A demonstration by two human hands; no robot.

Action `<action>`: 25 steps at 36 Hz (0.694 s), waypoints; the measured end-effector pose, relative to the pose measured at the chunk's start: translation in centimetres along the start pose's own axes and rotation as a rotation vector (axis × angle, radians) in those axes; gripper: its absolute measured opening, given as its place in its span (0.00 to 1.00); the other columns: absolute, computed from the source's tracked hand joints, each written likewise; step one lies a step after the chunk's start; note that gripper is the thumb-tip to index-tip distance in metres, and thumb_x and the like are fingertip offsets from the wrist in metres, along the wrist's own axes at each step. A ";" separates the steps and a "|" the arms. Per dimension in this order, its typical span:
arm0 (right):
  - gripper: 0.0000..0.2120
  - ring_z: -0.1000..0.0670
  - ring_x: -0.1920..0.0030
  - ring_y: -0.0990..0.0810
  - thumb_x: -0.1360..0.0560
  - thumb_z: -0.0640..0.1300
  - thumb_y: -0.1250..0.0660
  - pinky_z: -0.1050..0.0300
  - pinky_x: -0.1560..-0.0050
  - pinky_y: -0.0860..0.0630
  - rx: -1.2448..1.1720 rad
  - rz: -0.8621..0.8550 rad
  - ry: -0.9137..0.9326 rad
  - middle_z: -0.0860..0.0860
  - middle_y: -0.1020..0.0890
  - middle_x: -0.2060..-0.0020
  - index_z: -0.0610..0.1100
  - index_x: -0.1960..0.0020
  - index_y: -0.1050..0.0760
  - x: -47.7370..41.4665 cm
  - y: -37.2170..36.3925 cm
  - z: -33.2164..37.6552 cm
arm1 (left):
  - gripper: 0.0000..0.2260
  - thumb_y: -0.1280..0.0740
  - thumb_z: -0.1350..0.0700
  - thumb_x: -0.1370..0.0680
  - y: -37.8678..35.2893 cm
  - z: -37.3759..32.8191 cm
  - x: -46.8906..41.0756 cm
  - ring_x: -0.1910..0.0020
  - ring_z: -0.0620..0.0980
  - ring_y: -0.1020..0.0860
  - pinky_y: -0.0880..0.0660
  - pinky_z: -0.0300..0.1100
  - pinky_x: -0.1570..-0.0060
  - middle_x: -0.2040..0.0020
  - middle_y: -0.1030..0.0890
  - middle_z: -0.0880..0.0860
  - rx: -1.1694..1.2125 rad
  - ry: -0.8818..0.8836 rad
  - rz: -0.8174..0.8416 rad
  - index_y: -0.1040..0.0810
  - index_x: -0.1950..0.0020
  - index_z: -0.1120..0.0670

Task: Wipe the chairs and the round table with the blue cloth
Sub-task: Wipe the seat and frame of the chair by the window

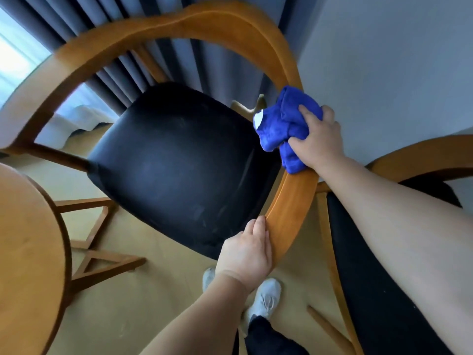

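Right forearm (384, 226) fills the near right and blocks most of the second chair (422, 155); I only get its wooden arm and a strip of dark seat, the rest is cut off at the frame edge; right hand (317, 139) grips the bunched blue cloth (281, 126) and presses it on the curved wooden rail of the chair (291, 201), centre right; white tag on the cloth, can't read it; left hand (247, 249) clasps the near end of the same rail, fingertips hidden over its inner edge; black seat (179, 162) sits left of the rail; round table (28, 252) near left, mostly cropped; far rail blurred; grey curtain (89, 19) far; count: two chairs, one table, one cloth, two hands, two pale shoes (267, 295), one half hidden behind the left wrist.
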State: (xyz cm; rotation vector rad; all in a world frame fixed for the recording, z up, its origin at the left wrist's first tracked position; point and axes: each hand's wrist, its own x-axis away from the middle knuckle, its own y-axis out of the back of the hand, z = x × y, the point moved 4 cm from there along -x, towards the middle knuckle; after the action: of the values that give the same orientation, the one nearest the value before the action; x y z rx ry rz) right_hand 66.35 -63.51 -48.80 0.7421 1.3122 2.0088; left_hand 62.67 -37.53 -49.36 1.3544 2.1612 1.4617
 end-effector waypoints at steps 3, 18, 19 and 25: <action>0.32 0.35 0.41 0.31 0.31 0.52 0.35 0.45 0.37 0.32 -0.038 -0.001 0.006 0.42 0.37 0.31 0.52 0.27 0.36 0.9 -0.1 -0.2 | 0.23 0.55 0.48 0.20 0.0 0.0 0.0 0.62 0.51 0.22 0.28 0.43 0.64 0.41 0.24 0.49 -0.002 0.002 -0.008 0.34 0.30 0.55; 0.32 0.40 0.35 0.35 0.38 0.68 0.31 0.34 0.42 0.30 -0.165 -0.057 -0.386 0.48 0.34 0.33 0.54 0.38 0.31 3.5 0.4 1.7 | 0.24 0.55 0.47 0.22 -0.2 0.0 0.5 0.62 0.52 0.21 0.29 0.42 0.63 0.40 0.24 0.47 -0.056 0.045 -0.028 0.34 0.29 0.53; 0.36 0.39 0.34 0.36 0.38 0.63 0.28 0.33 0.42 0.30 -0.125 -0.055 -0.379 0.47 0.37 0.30 0.53 0.34 0.35 3.4 0.1 1.7 | 0.24 0.55 0.47 0.22 -0.3 0.0 0.5 0.62 0.52 0.21 0.28 0.42 0.63 0.40 0.24 0.47 -0.052 0.043 -0.031 0.34 0.29 0.53; 0.47 0.38 0.34 0.37 0.37 0.57 0.28 0.37 0.43 0.26 -0.061 -0.016 -0.323 0.45 0.42 0.28 0.53 0.25 0.46 3.6 -0.8 0.6 | 0.23 0.56 0.46 0.22 -0.3 0.0 0.7 0.63 0.52 0.23 0.28 0.42 0.63 0.41 0.24 0.46 0.011 0.050 -0.039 0.35 0.32 0.51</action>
State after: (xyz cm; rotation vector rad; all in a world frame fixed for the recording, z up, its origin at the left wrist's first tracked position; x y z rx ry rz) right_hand 64.65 -60.20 -48.93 0.9764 1.0615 1.8156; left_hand 62.13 -37.02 -49.43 1.2859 2.2160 1.4867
